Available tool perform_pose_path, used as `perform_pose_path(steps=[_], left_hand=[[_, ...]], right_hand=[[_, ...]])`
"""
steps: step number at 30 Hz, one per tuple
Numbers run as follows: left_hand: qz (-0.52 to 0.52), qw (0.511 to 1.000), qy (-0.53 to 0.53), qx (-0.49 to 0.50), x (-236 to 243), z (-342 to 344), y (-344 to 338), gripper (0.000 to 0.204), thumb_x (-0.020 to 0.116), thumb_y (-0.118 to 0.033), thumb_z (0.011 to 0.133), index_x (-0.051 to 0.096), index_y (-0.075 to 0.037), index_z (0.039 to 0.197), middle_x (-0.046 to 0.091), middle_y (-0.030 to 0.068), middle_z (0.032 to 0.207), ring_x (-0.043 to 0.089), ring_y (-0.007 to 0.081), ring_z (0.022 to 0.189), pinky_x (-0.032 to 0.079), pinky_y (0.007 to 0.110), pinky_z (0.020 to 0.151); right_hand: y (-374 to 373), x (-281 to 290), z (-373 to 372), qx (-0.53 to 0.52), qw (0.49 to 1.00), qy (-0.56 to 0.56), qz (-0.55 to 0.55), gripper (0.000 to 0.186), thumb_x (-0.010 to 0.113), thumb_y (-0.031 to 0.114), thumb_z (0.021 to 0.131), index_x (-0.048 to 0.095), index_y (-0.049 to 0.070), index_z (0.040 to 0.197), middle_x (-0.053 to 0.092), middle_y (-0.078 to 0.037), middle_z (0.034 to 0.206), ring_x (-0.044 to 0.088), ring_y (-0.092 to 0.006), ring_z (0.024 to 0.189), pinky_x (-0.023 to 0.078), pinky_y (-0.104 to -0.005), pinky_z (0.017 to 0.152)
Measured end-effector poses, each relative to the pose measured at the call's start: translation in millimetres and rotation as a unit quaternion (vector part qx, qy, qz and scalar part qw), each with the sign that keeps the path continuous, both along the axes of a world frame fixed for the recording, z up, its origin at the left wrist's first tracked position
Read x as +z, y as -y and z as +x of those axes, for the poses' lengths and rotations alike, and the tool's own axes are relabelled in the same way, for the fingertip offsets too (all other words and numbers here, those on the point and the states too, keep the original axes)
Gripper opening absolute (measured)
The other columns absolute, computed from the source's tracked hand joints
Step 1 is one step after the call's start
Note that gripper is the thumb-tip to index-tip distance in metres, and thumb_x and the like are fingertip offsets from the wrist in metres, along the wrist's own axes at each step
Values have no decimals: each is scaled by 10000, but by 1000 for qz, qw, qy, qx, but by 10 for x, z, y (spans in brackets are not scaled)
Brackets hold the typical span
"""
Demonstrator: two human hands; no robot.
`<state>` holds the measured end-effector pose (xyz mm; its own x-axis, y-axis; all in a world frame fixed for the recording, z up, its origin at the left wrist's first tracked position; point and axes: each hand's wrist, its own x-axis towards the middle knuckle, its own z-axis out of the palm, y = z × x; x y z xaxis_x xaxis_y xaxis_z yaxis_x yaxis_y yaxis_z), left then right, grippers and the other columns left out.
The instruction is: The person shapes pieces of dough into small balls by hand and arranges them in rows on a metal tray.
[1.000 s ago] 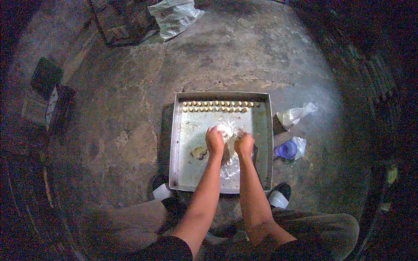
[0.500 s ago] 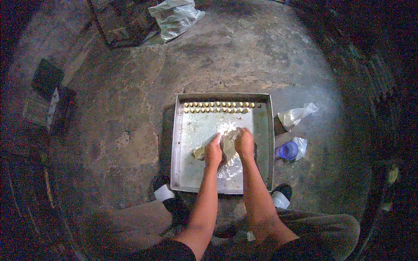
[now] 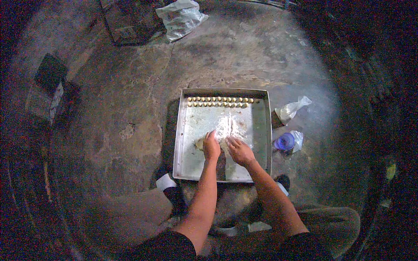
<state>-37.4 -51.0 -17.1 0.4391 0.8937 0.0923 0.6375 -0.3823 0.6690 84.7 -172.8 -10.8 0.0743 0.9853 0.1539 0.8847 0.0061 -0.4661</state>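
Note:
A square metal tray [image 3: 191, 167] lies on the floor in front of me. Over its middle, my left hand [image 3: 212, 148] is held on edge, its fingers pointing away from me and apart from the thumb. Against its left side lies a pale lump of dough [image 3: 200, 144], partly hidden by the hand. My right hand [image 3: 241, 152] is open, fingers stretched toward the left hand, tips at a patch of white flour [image 3: 229, 125]. Whatever lies under its palm is hidden. Small round dough pieces [image 3: 219, 104] form two rows along the tray's far side.
Right of the tray are a tied plastic bag [image 3: 289, 112] with pale contents and a blue-purple cup [image 3: 284, 142] beside clear plastic. A white sack [image 3: 180, 19] stands at the far side, next to a dark frame. Dark boxes [image 3: 50, 71] are at the left.
My right hand has moved back toward me and turned from a curled grip to stretched fingers pointing left. The flour patch beyond the hands shows more fully. The view has shifted slightly.

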Motion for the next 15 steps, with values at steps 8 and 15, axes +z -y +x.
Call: perform_pose_path(steps=[8,15], left_hand=[[64,921,-253,-289,81,17,583,723,486,-325,904,185,44,1448,169,240,1521,257,378,1382,149,484,1152],[138,809,-429,-377,217,-112,595,738,467,-204,848,145,7,1477,72,132,1571,138,269,1440,71,437,1171]], right_hand=[[261,-2,79,-264,964,-38,-9,583,517,76,799,394,-2,1363,449,-220,1360,450,-375,1224,368,-430,1028],[246,-131,-94,-304,952,-30,18,492,498,99,843,447,-13,1319,469,-227,1347,459,-401,1227,363,-450,1048]])
